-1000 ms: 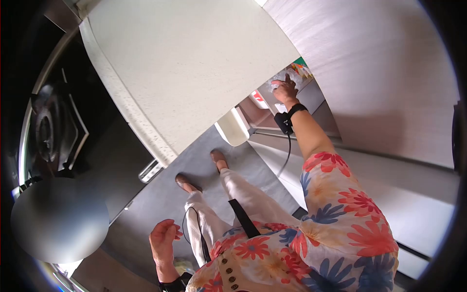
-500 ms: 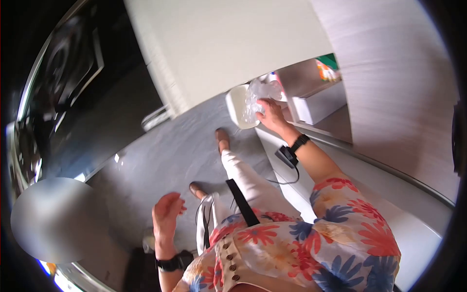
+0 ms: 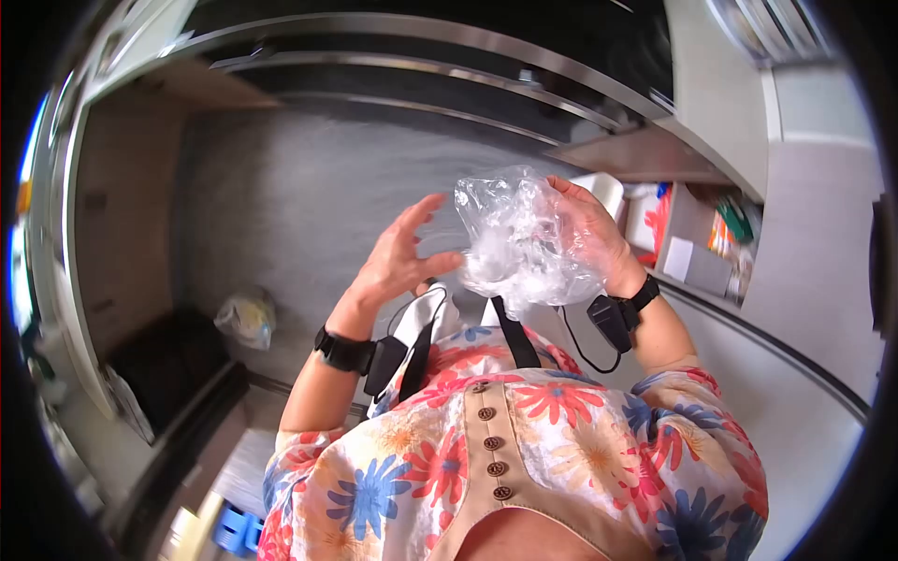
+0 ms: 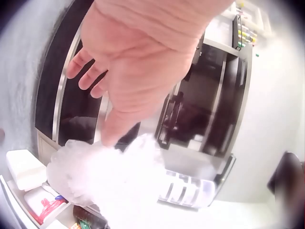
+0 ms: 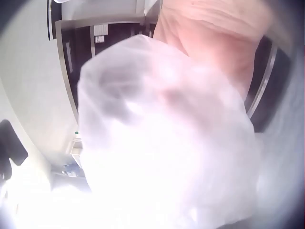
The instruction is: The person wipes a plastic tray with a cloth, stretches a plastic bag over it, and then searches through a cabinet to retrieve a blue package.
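A crumpled clear plastic bag (image 3: 528, 248) is held up in front of the body by my right hand (image 3: 599, 238), whose fingers are partly behind the film. My left hand (image 3: 398, 257) is at the bag's left side, fingers spread, thumb tip close to the plastic. In the left wrist view the left hand (image 4: 138, 67) has its palm showing above the bright, washed-out bag (image 4: 109, 176). The bag (image 5: 162, 133) fills much of the right wrist view and covers the fingers of the right hand (image 5: 209, 43).
An open drawer at the right holds a white box (image 3: 697, 266), a green packet (image 3: 734, 220) and a red item (image 3: 658, 224). A white bin (image 3: 599, 190) hangs beside it. Dark cabinet fronts stand ahead. A filled plastic bag (image 3: 247, 320) lies on the grey floor (image 3: 309, 187) at left.
My right hand has brought the plastic bag from the drawer to in front of the body. My left hand has risen toward it, and the head view has turned.
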Action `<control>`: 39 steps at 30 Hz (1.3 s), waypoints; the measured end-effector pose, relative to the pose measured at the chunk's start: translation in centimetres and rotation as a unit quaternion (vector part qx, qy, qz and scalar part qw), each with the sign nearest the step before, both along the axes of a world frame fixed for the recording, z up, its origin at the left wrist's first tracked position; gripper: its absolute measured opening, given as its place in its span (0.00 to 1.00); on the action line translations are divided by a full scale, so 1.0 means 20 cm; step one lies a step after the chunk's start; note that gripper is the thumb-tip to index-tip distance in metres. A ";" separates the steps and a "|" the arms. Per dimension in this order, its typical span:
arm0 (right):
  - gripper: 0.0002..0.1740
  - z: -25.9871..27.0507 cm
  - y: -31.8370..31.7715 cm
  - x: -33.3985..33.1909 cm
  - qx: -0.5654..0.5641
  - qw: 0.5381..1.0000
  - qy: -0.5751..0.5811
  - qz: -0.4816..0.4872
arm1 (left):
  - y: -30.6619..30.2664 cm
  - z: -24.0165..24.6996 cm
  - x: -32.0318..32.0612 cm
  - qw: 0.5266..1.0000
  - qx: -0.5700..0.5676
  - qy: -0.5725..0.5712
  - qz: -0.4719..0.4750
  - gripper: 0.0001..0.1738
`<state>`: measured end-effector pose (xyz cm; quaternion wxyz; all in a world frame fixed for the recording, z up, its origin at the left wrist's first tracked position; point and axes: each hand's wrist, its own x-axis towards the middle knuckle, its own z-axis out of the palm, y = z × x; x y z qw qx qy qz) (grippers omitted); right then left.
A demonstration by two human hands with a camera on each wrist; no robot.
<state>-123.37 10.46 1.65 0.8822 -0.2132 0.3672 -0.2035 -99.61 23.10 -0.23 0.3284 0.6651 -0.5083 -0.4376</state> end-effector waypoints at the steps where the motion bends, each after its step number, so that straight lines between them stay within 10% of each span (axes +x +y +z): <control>1: 0.12 0.01 0.06 0.13 -0.006 1.000 -0.002 0.025 | 0.08 -0.01 0.08 0.993 0.023 0.113 -0.005 0.34; 6: 0.11 0.12 0.21 0.66 -0.018 0.992 -0.028 0.118 | 0.38 0.16 0.38 0.865 0.044 0.498 0.040 0.27; 13: 0.12 0.14 0.20 1.14 -0.050 0.978 -0.010 0.200 | 0.57 0.04 0.73 0.884 0.016 0.447 0.139 0.09; 25: 0.09 -0.01 -0.26 2.15 -0.089 0.975 -0.033 0.201 | 0.59 0.06 1.62 0.624 -0.221 0.662 0.352 0.18; 31: 0.11 0.17 -0.18 2.67 -0.321 0.892 0.082 0.308 | 0.69 0.05 1.91 0.500 -0.302 0.705 0.402 0.22; 39: 0.07 0.21 0.12 3.22 -0.543 0.777 -0.022 0.318 | 0.76 0.06 2.32 0.523 -0.306 0.687 0.401 0.20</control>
